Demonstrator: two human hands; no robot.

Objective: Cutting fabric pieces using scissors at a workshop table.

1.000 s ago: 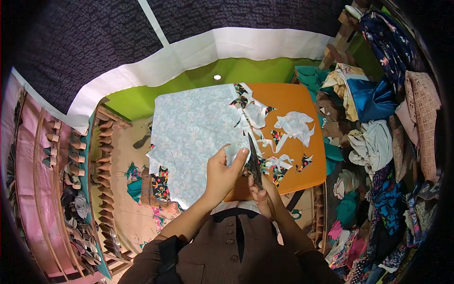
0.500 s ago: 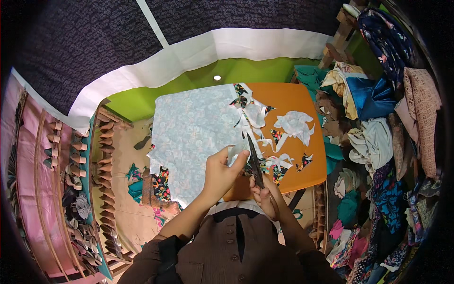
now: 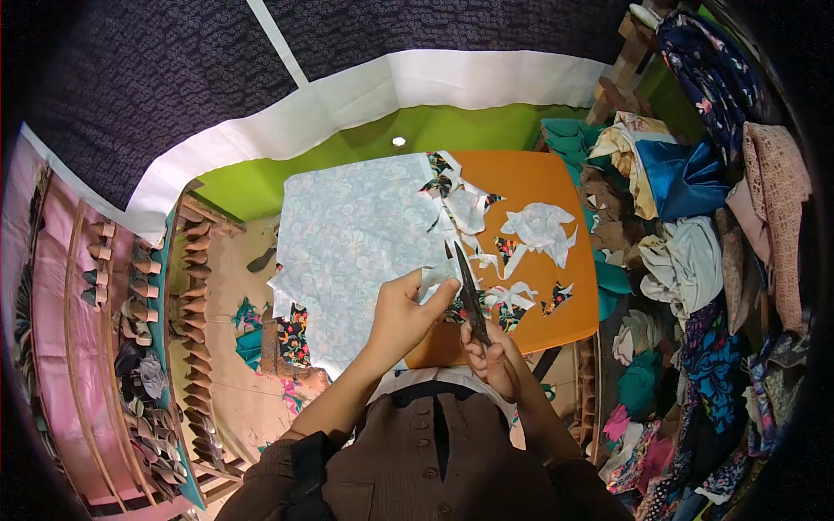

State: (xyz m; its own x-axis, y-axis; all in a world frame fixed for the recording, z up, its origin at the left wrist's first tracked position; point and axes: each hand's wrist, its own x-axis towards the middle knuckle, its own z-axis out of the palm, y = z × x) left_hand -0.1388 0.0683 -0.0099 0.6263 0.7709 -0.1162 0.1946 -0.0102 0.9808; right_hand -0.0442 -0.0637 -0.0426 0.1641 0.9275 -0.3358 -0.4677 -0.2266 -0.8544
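In my right hand [image 3: 491, 358] is a pair of dark scissors [image 3: 470, 291], blades slightly parted and pointing away from me over the table. My left hand [image 3: 407, 313] pinches a small pale piece of fabric [image 3: 437, 276] between thumb and fingers, just left of the blades. Beneath and beyond that hand lies a large sheet of floral fabric [image 3: 352, 226], pale reverse side up, covering the left part of the orange table [image 3: 530, 178]. Cut floral scraps [image 3: 511, 300] with black, flowered faces lie right of the scissors.
A larger crumpled white scrap [image 3: 543, 233] rests on the table's right side. Heaped fabrics [image 3: 686, 260] fill the shelving at right. Racks of shoe-shaped forms [image 3: 198, 321] stand at left. Fabric bits [image 3: 249, 334] lie on the floor. A dark patterned curtain [image 3: 452, 35] hangs at the back.
The scissor blades have parted from nearly closed to slightly spread. My right hand has shifted slightly, while my left hand keeps its pinch, moving very little.
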